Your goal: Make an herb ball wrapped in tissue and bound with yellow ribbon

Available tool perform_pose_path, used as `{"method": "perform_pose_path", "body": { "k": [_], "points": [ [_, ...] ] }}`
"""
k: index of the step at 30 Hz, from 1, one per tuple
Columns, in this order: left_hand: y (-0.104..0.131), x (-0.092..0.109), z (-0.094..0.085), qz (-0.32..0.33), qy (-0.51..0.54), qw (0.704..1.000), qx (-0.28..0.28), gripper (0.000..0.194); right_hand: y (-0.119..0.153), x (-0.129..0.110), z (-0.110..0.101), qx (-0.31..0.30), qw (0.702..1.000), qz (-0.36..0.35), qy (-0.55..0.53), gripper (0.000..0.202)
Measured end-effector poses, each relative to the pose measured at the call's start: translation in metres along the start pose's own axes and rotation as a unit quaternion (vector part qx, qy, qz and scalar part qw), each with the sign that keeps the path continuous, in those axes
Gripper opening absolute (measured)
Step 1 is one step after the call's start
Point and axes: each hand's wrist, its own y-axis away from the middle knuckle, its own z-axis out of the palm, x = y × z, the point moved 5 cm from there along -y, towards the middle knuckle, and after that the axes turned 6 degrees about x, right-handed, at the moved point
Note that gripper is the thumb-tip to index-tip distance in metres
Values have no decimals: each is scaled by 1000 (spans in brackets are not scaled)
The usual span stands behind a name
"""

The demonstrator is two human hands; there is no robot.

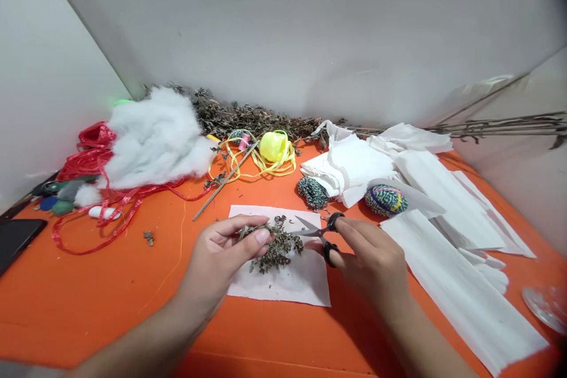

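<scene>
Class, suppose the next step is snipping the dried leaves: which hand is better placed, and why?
Right, I judge: the right hand holds the scissors, blades apart and pointing towards the dried leaves, while the left hand is occupied pinching them.

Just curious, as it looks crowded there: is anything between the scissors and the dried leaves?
Nothing visible. The right hand holds the scissors open, blades toward the leaves in the left hand. The yarn lies off to the side.
</scene>
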Motion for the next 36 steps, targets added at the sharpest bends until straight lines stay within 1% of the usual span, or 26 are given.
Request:
{"method": "perform_pose_path", "body": {
  "k": [2, 4, 6, 8, 9, 11, 14, 15, 19, 21, 23, 26, 32, 36],
  "points": [
    [-4, -9, 5, 27, 26, 999, 2, 22, 6, -1, 7, -22, 1000, 16, -4, 14],
    [-8, -19, 6, 44, 26, 999, -3, 20, 10, -4, 14, -76, 996, 35, -15, 25],
    [-11, -23, 4, 73, -11, 997, -15, 16, 12, -9, 20, -123, 991, 49, -29, 35],
    [-11, -25, 1, 100, -39, 994, -29, 13, 11, -14, 23, -146, 987, 58, -46, 38],
    [-11, -26, 1, 99, -44, 993, -38, 13, 11, -16, 24, -151, 985, 59, -54, 37],
    [-11, -29, 0, 76, -37, 995, -45, 17, 11, -19, 26, -154, 984, 58, -69, 33],
    [-10, -34, 1, 35, -17, 999, -32, 31, 13, -23, 29, -159, 982, 56, -82, 26],
    [-10, -35, 1, 26, -12, 999, -28, 33, 14, -23, 29, -160, 982, 57, -83, 25],
    [-8, -39, 3, 10, -2, 1000, -28, 19, 18, -21, 29, -162, 981, 58, -87, 20],
    [-7, -39, 3, 11, 7, 999, -29, 17, 19, -19, 30, -159, 981, 54, -96, 15],
    [-7, -40, 3, 1, 23, 999, -26, 17, 19, -16, 30, -152, 982, 49, -102, 12],
    [-8, -40, 3, -22, 45, 999, -8, 22, 19, -14, 30, -149, 982, 50, -107, 15],
    [-9, -38, 5, -71, 85, 994, 9, 28, 17, -18, 35, -185, 973, 80, -112, 20],
    [-8, -39, 6, -87, 88, 992, 11, 31, 18, -20, 36, -181, 973, 76, -125, 13]
  ]
}}
